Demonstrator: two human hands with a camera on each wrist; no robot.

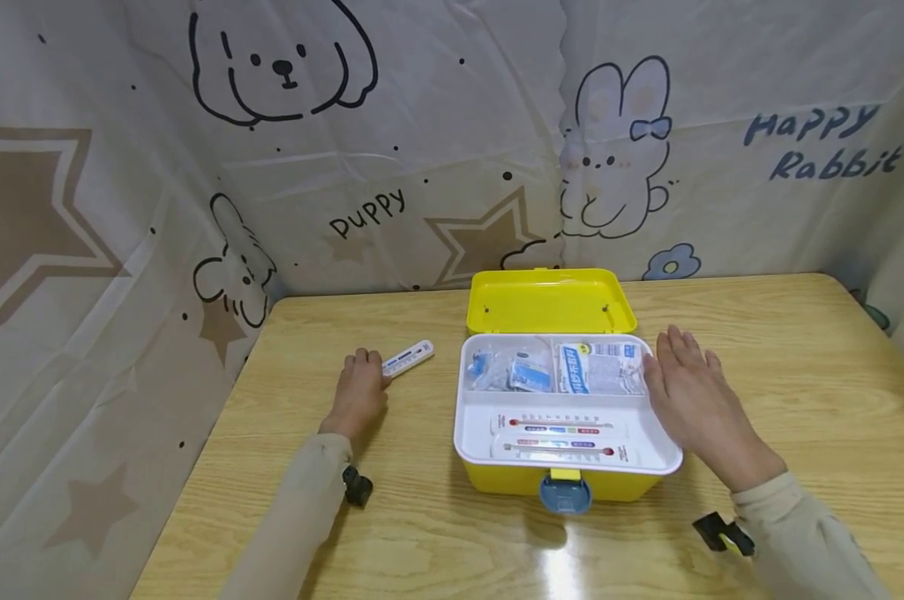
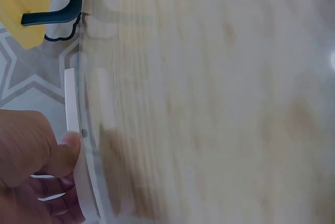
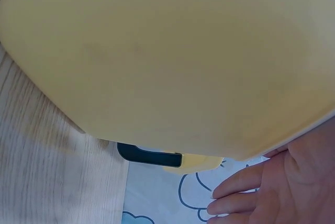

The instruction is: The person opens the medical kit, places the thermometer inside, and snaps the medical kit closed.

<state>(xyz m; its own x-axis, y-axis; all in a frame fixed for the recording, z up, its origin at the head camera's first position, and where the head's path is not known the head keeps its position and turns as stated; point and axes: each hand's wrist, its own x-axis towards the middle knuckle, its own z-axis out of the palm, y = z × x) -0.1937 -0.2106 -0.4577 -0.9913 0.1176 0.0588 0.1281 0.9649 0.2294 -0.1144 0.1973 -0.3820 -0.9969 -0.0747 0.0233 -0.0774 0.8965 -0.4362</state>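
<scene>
My left hand (image 1: 359, 388) pinches one end of a flat white thermometer (image 1: 410, 359) just above or on the table, left of the box. In the left wrist view, thumb and fingers (image 2: 62, 156) grip the thermometer (image 2: 71, 98), seen edge-on. With fingers straight, my right hand (image 1: 695, 396) rests against the right rim of a yellow first-aid box (image 1: 496, 478) whose lid (image 1: 545, 302) stands open. Two more thermometers (image 1: 564, 450) lie in the front compartment of its white tray (image 1: 481, 408).
In the tray's back compartments are a clear bag with blue-and-white packets (image 1: 530, 372) and a gauze-like package (image 1: 609, 371). A blue-grey latch (image 1: 566, 493) hangs at the box front. A printed cloth (image 1: 392, 167) borders the wooden table (image 1: 422, 533).
</scene>
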